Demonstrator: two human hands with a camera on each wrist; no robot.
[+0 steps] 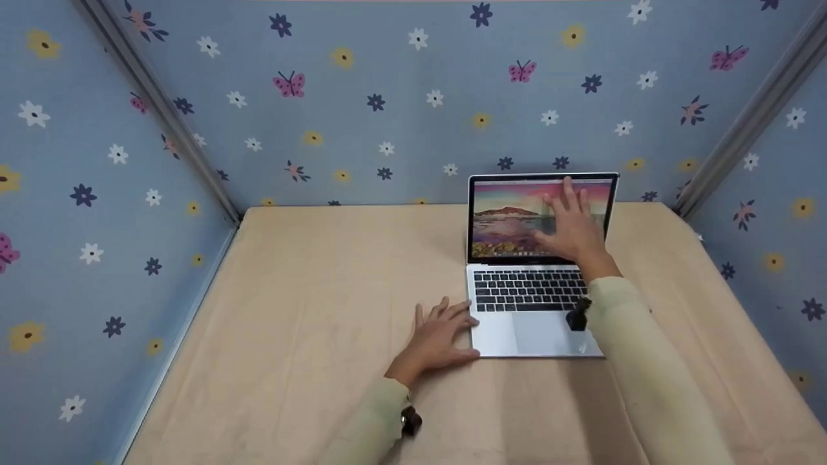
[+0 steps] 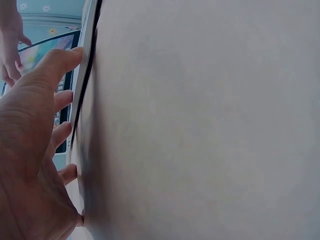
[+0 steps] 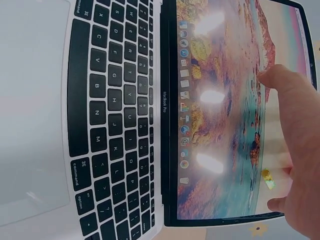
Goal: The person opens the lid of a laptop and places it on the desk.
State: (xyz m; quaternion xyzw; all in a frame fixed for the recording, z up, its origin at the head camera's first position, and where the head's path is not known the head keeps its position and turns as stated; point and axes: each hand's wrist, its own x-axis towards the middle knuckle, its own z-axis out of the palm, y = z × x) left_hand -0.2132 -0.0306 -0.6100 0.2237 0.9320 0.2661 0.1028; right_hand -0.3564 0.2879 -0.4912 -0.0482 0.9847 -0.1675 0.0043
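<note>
A silver laptop [image 1: 494, 332] stands opened up on the table, its lit screen [image 1: 507, 216] showing a coast at sunset. In front of the right half of that screen is my right hand [image 1: 575, 226], fingers spread, holding nothing. The right wrist view shows its thumb against the picture, with the keyboard [image 3: 115, 100] lower down; whether every fingertip touches the glass, I cannot tell. My left hand [image 1: 436, 336] rests at the left edge of the laptop's base, thumb near the front corner. In the left wrist view, its spread fingers [image 2: 62, 131] touch that edge.
A beige cloth covers the table [image 1: 336, 290]. Behind it rises a blue panel [image 1: 400, 123] patterned with flowers and butterflies, close to the back of the screen. Similar panels stand at both sides, with grey metal posts [image 1: 161, 110] at the corners.
</note>
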